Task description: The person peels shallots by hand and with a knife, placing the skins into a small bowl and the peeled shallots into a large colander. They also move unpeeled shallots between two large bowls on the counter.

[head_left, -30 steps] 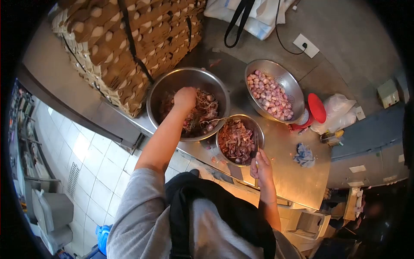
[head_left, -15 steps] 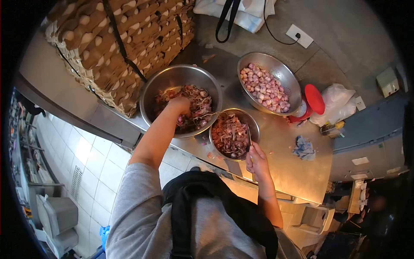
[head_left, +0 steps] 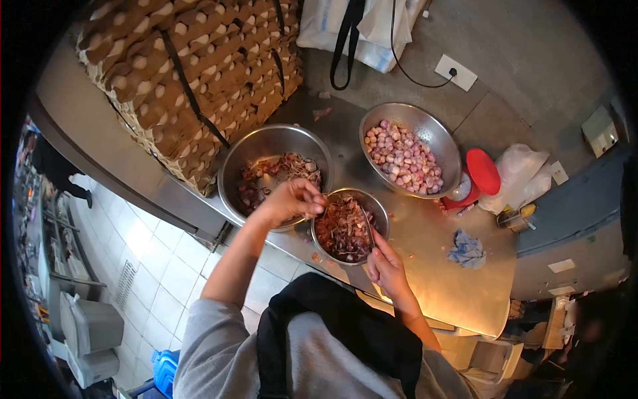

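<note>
My left hand [head_left: 292, 201] is over the gap between two steel bowls, its fingers pinched together at the left rim of the smaller one; what they hold is too small to make out. In my right hand [head_left: 389, 267] is a knife [head_left: 371, 231], its narrow blade over the right side of the small bowl. That small steel bowl [head_left: 385, 211] contains reddish skins and stringy trimmings. Behind my left hand, the larger steel bowl [head_left: 232, 149] holds unpeeled shallots [head_left: 251, 195] with dry roots and skins. Peeled pinkish shallots [head_left: 403, 156] fill a steel colander [head_left: 446, 136] farther back.
Stacked egg trays [head_left: 193, 73] tied with black straps stand at the left. Right of the colander are a red-lidded container [head_left: 483, 171], a plastic bag [head_left: 518, 176] and a crumpled blue cloth [head_left: 466, 249]. Skin scraps lie on the steel table [head_left: 438, 279]. A person's leg [head_left: 63, 176] shows at far left.
My left hand has come out of the large bowl and moved right to the small bowl's rim, fingers pinched. The knife remains in my right hand. The view has shifted slightly.
</note>
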Demonstrator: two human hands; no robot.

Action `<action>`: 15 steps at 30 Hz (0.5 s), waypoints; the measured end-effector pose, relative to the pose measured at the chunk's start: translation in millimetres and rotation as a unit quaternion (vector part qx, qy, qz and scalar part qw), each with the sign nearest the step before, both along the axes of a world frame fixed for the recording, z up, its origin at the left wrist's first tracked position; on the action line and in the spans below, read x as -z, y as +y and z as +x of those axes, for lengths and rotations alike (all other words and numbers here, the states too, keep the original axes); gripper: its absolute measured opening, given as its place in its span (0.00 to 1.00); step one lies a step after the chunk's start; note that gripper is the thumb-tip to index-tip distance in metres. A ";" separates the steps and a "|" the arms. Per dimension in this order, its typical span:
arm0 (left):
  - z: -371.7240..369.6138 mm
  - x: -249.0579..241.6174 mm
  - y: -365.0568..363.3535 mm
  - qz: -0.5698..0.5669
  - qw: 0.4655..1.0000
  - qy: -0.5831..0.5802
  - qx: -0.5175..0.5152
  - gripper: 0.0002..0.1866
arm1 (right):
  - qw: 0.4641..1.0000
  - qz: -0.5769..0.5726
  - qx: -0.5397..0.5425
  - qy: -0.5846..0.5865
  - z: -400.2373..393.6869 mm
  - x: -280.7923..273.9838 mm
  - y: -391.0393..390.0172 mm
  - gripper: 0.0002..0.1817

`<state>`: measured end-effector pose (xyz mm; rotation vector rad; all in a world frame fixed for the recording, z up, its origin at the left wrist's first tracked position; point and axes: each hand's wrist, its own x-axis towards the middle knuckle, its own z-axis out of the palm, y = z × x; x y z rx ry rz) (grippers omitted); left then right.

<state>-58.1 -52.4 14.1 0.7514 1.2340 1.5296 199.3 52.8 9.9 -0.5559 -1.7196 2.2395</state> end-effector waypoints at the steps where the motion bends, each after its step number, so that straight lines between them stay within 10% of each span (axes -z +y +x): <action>1: 11.6 3.0 3.0 -0.007 1.000 0.001 0.002 0.11 | 1.000 0.000 -0.012 0.005 -1.6 0.7 0.7 0.24; 10: 82.1 -10.3 24.9 0.026 0.980 -0.196 0.008 0.12 | 0.999 0.029 -0.010 0.032 -8.9 -11.6 6.7 0.23; 15: 88.0 -15.9 29.0 0.010 0.974 -0.226 -0.029 0.12 | 0.966 0.239 0.080 0.055 -20.0 -8.9 4.6 0.23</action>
